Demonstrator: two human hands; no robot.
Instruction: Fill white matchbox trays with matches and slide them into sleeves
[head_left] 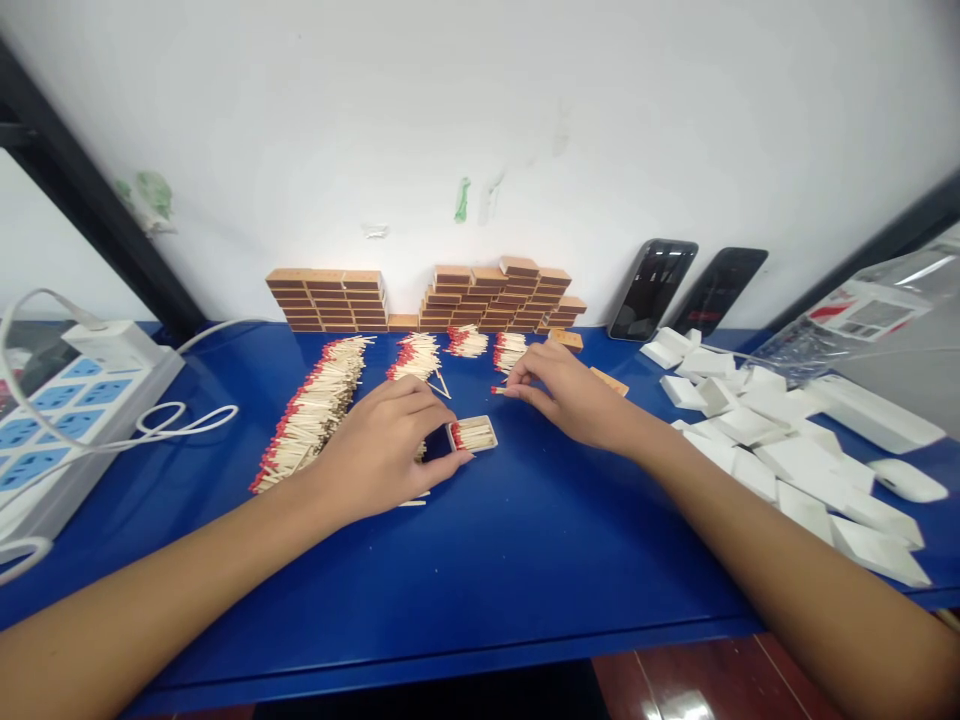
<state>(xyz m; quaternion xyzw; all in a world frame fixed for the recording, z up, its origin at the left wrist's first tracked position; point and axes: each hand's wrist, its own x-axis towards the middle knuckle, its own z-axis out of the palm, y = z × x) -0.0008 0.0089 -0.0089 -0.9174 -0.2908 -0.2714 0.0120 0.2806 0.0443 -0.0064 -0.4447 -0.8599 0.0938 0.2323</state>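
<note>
My left hand (390,440) rests curled on the blue table (525,560), its fingertips against the left end of a small open matchbox tray (475,434) filled with red-tipped matches. My right hand (562,395) is a little right of the tray, fingers pinched on a few matches (499,390) near the table surface. Piles of loose red-tipped matches (315,410) lie in rows behind and left of my hands.
Stacks of brown matchboxes (420,298) line the white wall. Several white inner trays (757,440) are heaped at the right. Two dark phones (652,288) lean on the wall. A power strip (67,410) with white cables sits at the left; a plastic bag (870,320) lies far right.
</note>
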